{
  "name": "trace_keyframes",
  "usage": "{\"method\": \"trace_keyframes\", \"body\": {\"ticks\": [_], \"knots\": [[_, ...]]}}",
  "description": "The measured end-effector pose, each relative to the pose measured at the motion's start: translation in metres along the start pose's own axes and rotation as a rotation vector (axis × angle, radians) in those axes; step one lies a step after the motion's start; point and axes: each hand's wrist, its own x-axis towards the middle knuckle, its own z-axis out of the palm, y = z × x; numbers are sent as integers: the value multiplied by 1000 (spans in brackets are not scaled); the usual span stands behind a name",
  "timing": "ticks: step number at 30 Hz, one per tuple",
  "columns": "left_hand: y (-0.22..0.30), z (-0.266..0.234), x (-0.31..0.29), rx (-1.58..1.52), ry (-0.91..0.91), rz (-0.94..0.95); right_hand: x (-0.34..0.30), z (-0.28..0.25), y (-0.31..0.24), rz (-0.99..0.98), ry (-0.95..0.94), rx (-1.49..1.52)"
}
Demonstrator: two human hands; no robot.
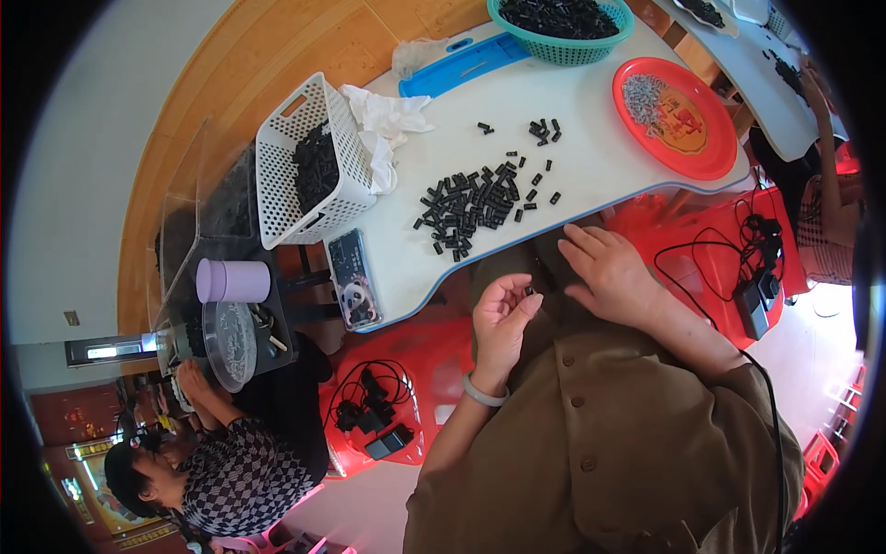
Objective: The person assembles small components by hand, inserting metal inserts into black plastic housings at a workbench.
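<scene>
My left hand (pixel 501 323) is raised in front of my body, thumb and fingers pinching a small black part (pixel 529 291). Beside it, my right hand (pixel 611 274) is held flat with its fingers stretched out and nothing in it. Beyond both hands, a heap of small black cylinder-like parts (pixel 469 205) lies on the white table (pixel 406 268), with several loose ones scattered to its right. At the right end of the table, a red round tray (pixel 720 159) holds small grey pieces (pixel 643 97) on its left side.
On the left stand a white perforated basket (pixel 343 175) of black parts, crumpled tissue (pixel 388 111) and a phone (pixel 353 286) in a panda case. A green basket (pixel 554 51) and blue tray (pixel 466 66) are at the back. Red stools (pixel 443 355) carry cabled devices. Other people work at both sides.
</scene>
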Motion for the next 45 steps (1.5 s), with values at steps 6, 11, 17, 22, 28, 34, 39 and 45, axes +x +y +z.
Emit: {"method": "trace_keyframes", "body": {"ticks": [6,11,17,22,28,34,39,45], "knots": [[56,25,-15,-73,-198,288,2,-15,-23,-132,232,546],[88,36,-44,78,-306,479,-6,-46,-47,-302,235,1155],[103,43,-74,146,-406,579,-20,-65,-66,-537,233,1029],[95,45,-81,-32,-419,489,-28,-67,-69,-601,179,995],[82,58,-84,-167,-259,384,-28,-61,-66,-619,259,946],[63,60,-75,-55,-127,333,-34,-49,-57,-347,270,945],[50,70,-64,-1,-96,372,-31,-34,-50,-245,362,969],[36,73,-47,-75,74,236,-25,-25,-41,-163,414,914]]}}
